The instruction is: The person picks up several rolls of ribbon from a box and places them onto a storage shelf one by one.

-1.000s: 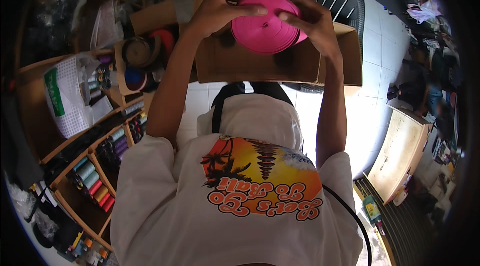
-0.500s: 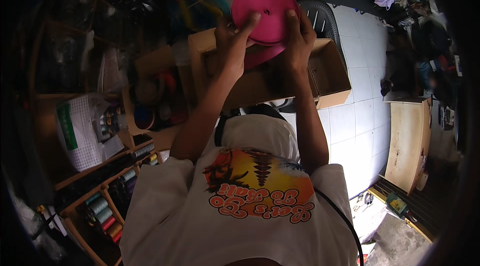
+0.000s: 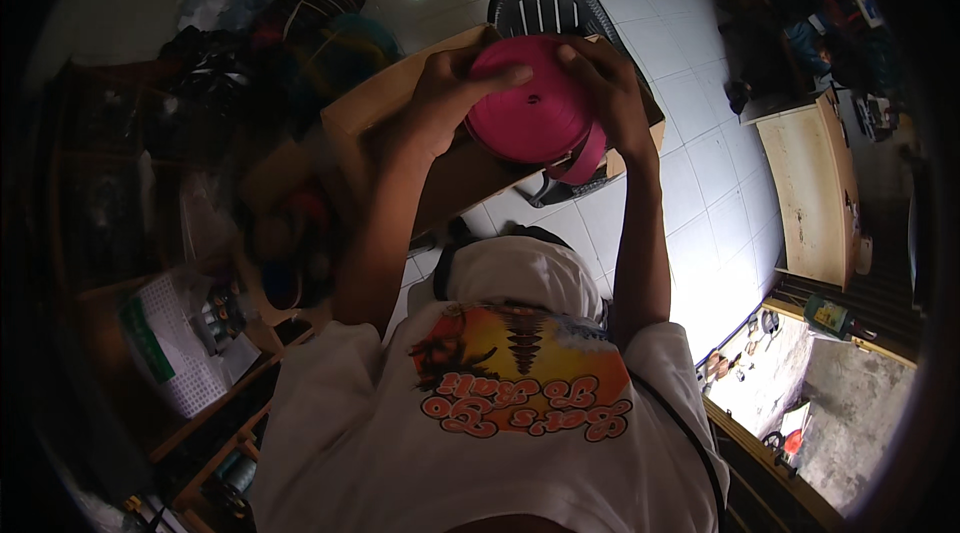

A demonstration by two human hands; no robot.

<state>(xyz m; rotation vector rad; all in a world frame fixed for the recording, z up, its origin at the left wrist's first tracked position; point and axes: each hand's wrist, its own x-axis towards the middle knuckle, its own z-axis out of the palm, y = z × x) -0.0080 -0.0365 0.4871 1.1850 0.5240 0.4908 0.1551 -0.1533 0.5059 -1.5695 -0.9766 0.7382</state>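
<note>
A flat round roll of bright pink webbing (image 3: 530, 118) is held up between my two hands, its face turned toward me. My left hand (image 3: 450, 93) grips its left side, thumb lying across the face. On the upper right edge, my right hand (image 3: 610, 83) holds it with the thumb on the face and the fingers behind. A loose pink end (image 3: 585, 158) hangs off the lower right of the roll. Behind and below it is an open cardboard box (image 3: 370, 103); the roll and my arms hide much of its inside.
A black slatted chair (image 3: 550, 3) stands beyond the box. To the left are dark shelves, a white patterned bag (image 3: 180, 343) and thread spools (image 3: 235, 473). A wooden cabinet (image 3: 800, 183) stands on the right. Dark bundles (image 3: 310, 13) lie at the far left, on pale floor tiles.
The roll has come down and nearer to me, with both hands still on it. Its loose end now hangs at the lower right. The view has turned, so the surroundings have shifted.
</note>
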